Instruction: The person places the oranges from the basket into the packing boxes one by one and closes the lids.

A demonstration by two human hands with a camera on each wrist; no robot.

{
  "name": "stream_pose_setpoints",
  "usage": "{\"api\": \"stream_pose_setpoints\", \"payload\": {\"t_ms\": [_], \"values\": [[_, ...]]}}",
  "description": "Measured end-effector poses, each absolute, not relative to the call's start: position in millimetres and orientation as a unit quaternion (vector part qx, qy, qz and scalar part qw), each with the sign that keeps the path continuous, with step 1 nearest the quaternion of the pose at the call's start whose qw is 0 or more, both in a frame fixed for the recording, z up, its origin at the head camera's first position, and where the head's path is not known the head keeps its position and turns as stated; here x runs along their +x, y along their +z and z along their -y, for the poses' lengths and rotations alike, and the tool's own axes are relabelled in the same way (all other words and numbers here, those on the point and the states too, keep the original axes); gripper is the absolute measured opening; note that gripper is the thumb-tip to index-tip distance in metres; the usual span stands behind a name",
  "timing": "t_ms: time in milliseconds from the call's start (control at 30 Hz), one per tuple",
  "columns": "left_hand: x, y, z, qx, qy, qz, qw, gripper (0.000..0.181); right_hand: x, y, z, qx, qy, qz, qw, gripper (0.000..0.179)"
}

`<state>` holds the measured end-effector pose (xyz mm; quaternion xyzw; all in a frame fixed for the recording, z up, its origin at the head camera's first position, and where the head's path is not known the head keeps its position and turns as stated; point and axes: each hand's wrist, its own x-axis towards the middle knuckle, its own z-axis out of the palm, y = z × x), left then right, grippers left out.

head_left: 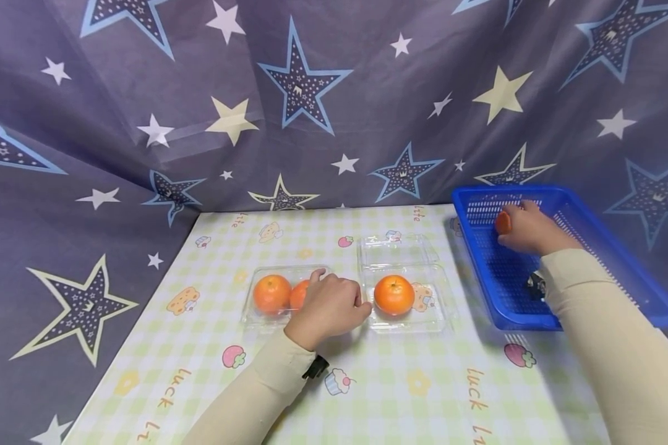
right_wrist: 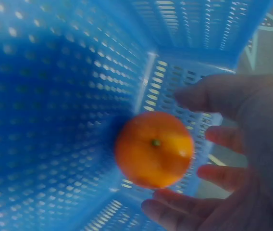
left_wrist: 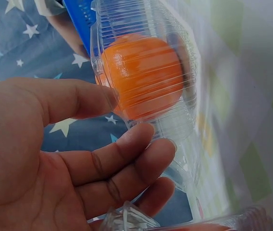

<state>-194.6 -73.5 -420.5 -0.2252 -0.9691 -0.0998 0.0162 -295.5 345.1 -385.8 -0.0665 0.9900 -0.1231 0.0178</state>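
Note:
My left hand (head_left: 333,307) is over the gap between two clear plastic clamshell boxes. In the left wrist view its fingers are loosely bent, and the thumb lies at the edge of the open clamshell box (head_left: 423,320), which holds one orange (head_left: 394,295); whether it touches is unclear. The other clamshell box (head_left: 249,316) contains two oranges (head_left: 271,294), one partly hidden by my left hand. Inside the blue basket (head_left: 481,272), my right hand (head_left: 531,230) is spread beside an orange (right_wrist: 155,149). The right wrist view shows a gap between fingers and fruit.
A checked tablecloth (head_left: 200,346) with printed treats covers the table. Star-patterned dark cloth (head_left: 334,123) hangs behind and at the sides. The basket stands at the table's right, its raised rim around my right hand.

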Motion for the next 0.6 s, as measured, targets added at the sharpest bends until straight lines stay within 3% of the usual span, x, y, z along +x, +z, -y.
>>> {"api": "stream_pose_setpoints", "payload": {"t_ms": [100, 400, 600], "values": [[-195, -422, 73, -0.225, -0.095, 0.97, 0.016, 0.04, -296, -391, -347, -0.069, -0.129, -0.989, 0.026, 0.082], [-193, -419, 74, -0.224, -0.097, 0.97, 0.018, 0.039, -295, -398, -351, -0.048, -0.17, -0.982, 0.07, 0.083], [-192, -417, 73, -0.225, -0.094, 0.97, 0.016, 0.041, -296, -401, -351, -0.051, -0.176, -0.981, 0.065, 0.084]]}}
